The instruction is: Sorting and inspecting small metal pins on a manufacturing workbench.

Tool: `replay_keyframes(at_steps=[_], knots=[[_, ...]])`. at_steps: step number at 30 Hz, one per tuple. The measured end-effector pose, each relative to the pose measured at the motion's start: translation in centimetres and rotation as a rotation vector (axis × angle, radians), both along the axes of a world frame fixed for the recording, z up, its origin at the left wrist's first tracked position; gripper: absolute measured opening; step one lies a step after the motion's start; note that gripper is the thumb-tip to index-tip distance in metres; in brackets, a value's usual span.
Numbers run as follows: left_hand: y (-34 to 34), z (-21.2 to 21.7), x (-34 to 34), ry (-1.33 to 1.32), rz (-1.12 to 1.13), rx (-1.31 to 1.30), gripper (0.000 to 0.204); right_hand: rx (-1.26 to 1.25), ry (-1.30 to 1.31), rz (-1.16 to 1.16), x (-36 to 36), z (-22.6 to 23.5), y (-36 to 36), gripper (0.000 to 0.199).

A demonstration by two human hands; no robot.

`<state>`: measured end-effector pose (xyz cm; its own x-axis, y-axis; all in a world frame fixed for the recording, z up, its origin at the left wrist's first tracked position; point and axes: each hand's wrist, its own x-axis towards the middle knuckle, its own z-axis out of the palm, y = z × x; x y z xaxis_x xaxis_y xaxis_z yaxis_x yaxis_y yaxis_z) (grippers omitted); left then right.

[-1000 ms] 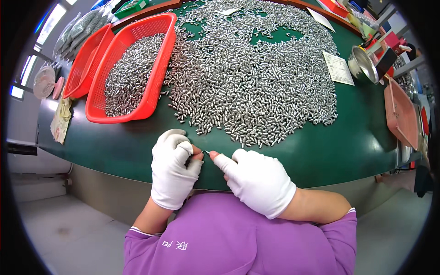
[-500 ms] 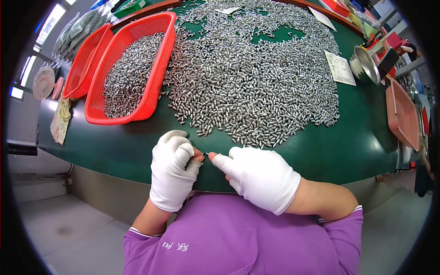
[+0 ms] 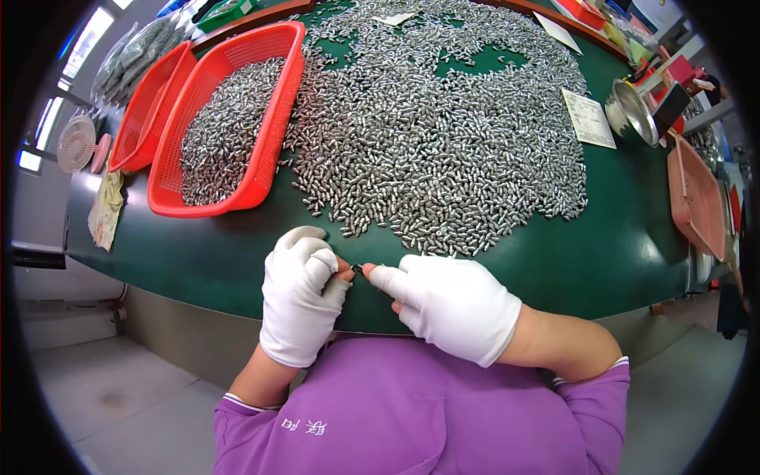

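Note:
My left hand [image 3: 301, 299] and my right hand [image 3: 453, 307] meet above the table's near edge, both in white gloves with bare fingertips showing. Between the two pinches is a small shiny metal part [image 3: 356, 269], mostly covered by the fingers. Both hands are closed on it, thumb against finger. Just beyond them spreads a wide layer of small silver cylindrical metal pieces [image 3: 443, 150], several of them lying closest to my fingers. Whether the held part matches those pieces is too small to tell.
A red perforated basket [image 3: 273, 150] at left holds a heap of the same pieces; another red basket [image 3: 131, 146] stands beside it. At right are a printed paper sheet [image 3: 588, 119], a steel bowl [image 3: 631, 113] and a pink basket [image 3: 695, 198]. A cloth [image 3: 106, 210] lies by the left edge.
Both hands hold nearly the same place and pinch. The right fingers have shifted very slightly at the small part.

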<state>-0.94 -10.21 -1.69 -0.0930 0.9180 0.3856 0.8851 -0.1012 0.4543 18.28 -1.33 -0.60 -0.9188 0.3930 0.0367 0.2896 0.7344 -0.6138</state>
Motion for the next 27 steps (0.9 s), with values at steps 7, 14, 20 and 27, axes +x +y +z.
replay_keyframes(at_steps=[7, 14, 20, 27], knots=[[-0.1, 0.1, 0.1, 0.037, -0.017, -0.002, 0.022, -0.026, -0.112, 0.047, -0.3, 0.6, 0.4, 0.04], [-0.3, 0.4, -0.5, -0.198, 0.036, 0.02, 0.024, 0.389, 0.27, -0.568, 6.0, 3.0, 3.5, 0.057], [2.5, 2.0, -0.5, -0.814, 0.007, -0.065, 0.017, 0.586, -0.385, -1.249, 15.6, 2.1, 10.3, 0.044], [7.2, 3.8, -0.1, -1.003, -0.116, -0.16, 0.01, 0.674, -0.461, -1.175, 16.9, 0.1, 12.1, 0.041]])
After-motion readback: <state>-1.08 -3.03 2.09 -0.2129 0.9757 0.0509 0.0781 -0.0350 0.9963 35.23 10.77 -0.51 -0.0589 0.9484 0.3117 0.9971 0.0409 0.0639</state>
